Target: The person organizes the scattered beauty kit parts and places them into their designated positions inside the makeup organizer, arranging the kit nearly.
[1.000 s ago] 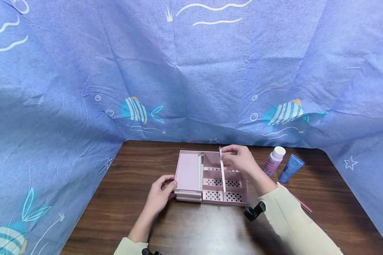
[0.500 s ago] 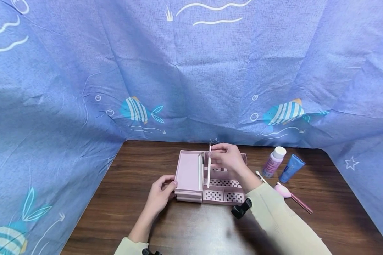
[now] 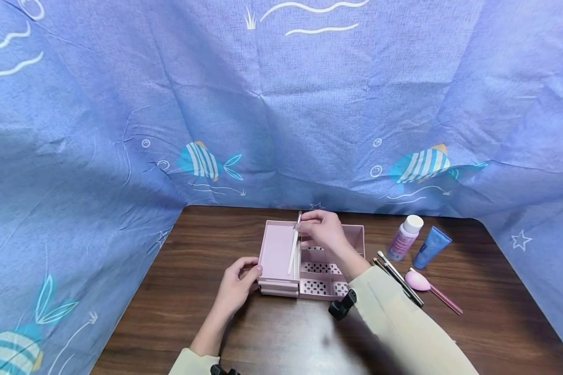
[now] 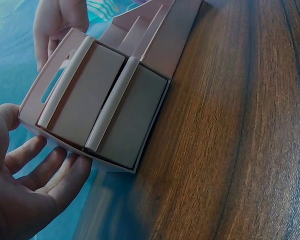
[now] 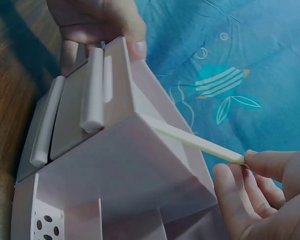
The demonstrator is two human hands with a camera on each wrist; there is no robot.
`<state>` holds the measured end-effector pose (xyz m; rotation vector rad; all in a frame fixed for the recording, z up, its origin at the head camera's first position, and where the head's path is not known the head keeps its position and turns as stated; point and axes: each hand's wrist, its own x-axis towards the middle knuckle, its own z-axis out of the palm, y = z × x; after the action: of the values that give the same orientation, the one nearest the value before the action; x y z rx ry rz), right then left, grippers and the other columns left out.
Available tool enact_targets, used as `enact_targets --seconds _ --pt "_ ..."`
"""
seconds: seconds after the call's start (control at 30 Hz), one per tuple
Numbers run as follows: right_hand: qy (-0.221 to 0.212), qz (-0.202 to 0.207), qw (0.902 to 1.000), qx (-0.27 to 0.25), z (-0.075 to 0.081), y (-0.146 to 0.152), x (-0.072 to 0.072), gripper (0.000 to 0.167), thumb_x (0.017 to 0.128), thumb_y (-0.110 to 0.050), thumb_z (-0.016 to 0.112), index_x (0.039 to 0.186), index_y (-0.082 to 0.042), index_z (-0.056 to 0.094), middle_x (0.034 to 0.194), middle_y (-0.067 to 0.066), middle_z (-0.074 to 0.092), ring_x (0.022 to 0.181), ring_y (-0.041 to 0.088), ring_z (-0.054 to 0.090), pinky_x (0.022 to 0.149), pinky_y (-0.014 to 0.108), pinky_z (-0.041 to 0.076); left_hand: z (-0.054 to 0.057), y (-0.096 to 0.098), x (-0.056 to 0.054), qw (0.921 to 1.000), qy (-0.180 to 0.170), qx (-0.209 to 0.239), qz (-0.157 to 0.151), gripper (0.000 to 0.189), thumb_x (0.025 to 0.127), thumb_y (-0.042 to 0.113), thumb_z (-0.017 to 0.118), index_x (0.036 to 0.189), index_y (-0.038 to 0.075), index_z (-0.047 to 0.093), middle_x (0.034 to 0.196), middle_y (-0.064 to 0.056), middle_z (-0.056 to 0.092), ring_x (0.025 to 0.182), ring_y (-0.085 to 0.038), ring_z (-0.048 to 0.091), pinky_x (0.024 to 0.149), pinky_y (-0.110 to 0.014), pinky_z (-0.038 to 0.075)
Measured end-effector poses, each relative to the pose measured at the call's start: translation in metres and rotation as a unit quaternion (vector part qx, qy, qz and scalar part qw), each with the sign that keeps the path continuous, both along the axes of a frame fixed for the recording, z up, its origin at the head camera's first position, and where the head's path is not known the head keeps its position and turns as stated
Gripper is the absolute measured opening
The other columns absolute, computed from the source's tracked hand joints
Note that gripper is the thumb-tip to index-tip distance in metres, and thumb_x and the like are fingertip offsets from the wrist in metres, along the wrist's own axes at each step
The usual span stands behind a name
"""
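Pinching white-handled makeup brush (image 3: 293,255) in right hand (image 3: 326,229), tight between thumb and fingertips, close to the far end. Held over the shallow top tray (image 3: 277,250) of a pink cosmetics organizer (image 5: 125,165), at the tray's right side, far tip poking up past the fingers. Running from the grip back toward the person and slightly left.

Main relation, as judged: long axis versus the tray's right wall. Nearly in line with the brushes (image 3: 297,263) lying along that wall, but slanted off them, near end angled left over bare tray floor. Probably only a small turn short of parallel (judging from the head view). Dipping behind the side wall in the right wrist view, lower end hidden (can't tell if touching the floor).

Clearly closer to the right hand for any adjustment. Over on the opposite side, gripping the organizer by its left front edge with left hand (image 3: 236,284), thumb over the rim, fingers against the outer side; probably steadying. Under the tray, two drawers (image 4: 87,92), seemingly pushed in. Next to the tray, on the right, lower open compartments (image 3: 355,237). Farther right on the wood-grain table (image 3: 206,234): white-capped bottle (image 3: 403,238), blue squeeze tube (image 3: 432,247), pink makeup sponge (image 3: 418,280).
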<state>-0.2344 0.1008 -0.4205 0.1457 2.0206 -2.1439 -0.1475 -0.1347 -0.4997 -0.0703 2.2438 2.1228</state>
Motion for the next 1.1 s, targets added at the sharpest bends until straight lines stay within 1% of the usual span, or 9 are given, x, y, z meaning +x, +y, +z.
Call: enact_targets --seconds 0.07,0.2,0.27,0.37,0.5,0.67,0.77,0.9,1.1 --pt "0.006 0.001 0.9998 0.019 -0.001 -0.002 0.0 0.031 0.086 0.005 0.075 0.116 0.005 0.064 0.096 0.019 0.076 0.074 0.021 0.074 0.062 0.04 0.066 0.0 0.0 0.0 1.0 0.0 0.002 -0.001 0.031 0.099 0.011 0.067 0.127 -0.003 0.064 0.108 -0.017 0.069 0.094 -0.017 0.068 0.079 -0.035 0.065" --pt "0.037 -0.005 0.9954 0.088 -0.004 -0.007 0.001 0.03 0.083 0.003 0.079 0.11 0.002 0.066 0.086 0.013 0.076 0.065 0.023 0.073 0.054 0.038 0.064 0.001 0.001 0.0 1.0 0.001 -0.003 0.001 0.031 0.099 0.011 0.067 0.126 -0.004 0.064 0.108 -0.018 0.069 0.093 -0.016 0.068 0.079 -0.034 0.065" --pt "0.057 -0.012 0.9896 0.132 -0.006 -0.009 0.002 0.029 0.081 0.001 0.082 0.107 0.0 0.068 0.083 0.011 0.077 0.061 0.022 0.072 0.051 0.035 0.062 0.001 0.001 0.001 0.9999 0.002 -0.01 0.003 0.031 0.099 0.011 0.066 0.126 -0.003 0.064 0.108 -0.018 0.069 0.093 -0.017 0.068 0.078 -0.034 0.066" --pt "0.084 -0.018 0.9788 0.186 -0.011 -0.013 0.003 0.028 0.08 -0.003 0.084 0.104 -0.002 0.07 0.081 0.009 0.077 0.058 0.018 0.07 0.05 0.03 0.06 0.002 0.001 0.001 0.9999 0.002 -0.016 0.004 0.03 0.099 0.012 0.066 0.126 -0.003 0.064 0.108 -0.018 0.069 0.093 -0.017 0.068 0.079 -0.036 0.066" --pt "0.116 -0.025 0.9656 0.231 -0.015 -0.016 0.004 0.026 0.079 -0.009 0.086 0.1 -0.005 0.071 0.08 0.006 0.077 0.058 0.012 0.068 0.055 0.027 0.06 0.003 0.002 0.002 0.9999 0.0 -0.013 0.002 0.031 0.099 0.012 0.066 0.126 -0.003 0.064 0.109 -0.019 0.068 0.094 -0.018 0.068 0.08 -0.039 0.066" --pt "0.142 -0.028 0.9502 0.276 -0.019 -0.018 0.004 0.022 0.08 -0.014 0.086 0.097 -0.009 0.073 0.078 -0.001 0.075 0.062 0.01 0.065 0.06 0.024 0.055 0.004 0.002 0.003 1.0 -0.002 -0.007 0.0 0.032 0.099 0.012 0.066 0.127 -0.004 0.063 0.111 -0.019 0.068 0.096 -0.018 0.068 0.082 -0.038 0.065" --pt "0.147 -0.03 0.944 0.294 -0.022 -0.019 0.004 0.021 0.08 -0.016 0.086 0.095 -0.01 0.073 0.077 -0.003 0.074 0.066 0.011 0.063 0.064 0.026 0.052 0.004 0.002 0.003 1.0 0.0 -0.009 0.0 0.032 0.099 0.012 0.066 0.127 -0.004 0.063 0.111 -0.02 0.068 0.096 -0.019 0.068 0.081 -0.037 0.066" --pt "0.165 -0.034 0.934 0.315 -0.025 -0.021 0.004 0.017 0.08 -0.014 0.085 0.094 -0.012 0.073 0.076 -0.004 0.073 0.069 0.012 0.064 0.069 0.029 0.054 0.003 0.002 0.002 0.9999 0.003 -0.013 0.0 0.031 0.099 0.012 0.066 0.127 -0.004 0.063 0.111 -0.02 0.068 0.096 -0.019 0.068 0.08 -0.037 0.066" --pt "0.2 -0.025 0.9098 0.363 -0.028 -0.023 0.007 0.019 0.079 -0.01 0.084 0.094 -0.014 0.072 0.078 -0.007 0.07 0.073 0.011 0.062 0.072 0.032 0.053 0.003 0.002 0.002 0.9999 0.005 -0.014 0.002 0.031 0.099 0.012 0.066 0.126 -0.004 0.064 0.11 -0.019 0.069 0.096 -0.019 0.068 0.079 -0.036 0.066"
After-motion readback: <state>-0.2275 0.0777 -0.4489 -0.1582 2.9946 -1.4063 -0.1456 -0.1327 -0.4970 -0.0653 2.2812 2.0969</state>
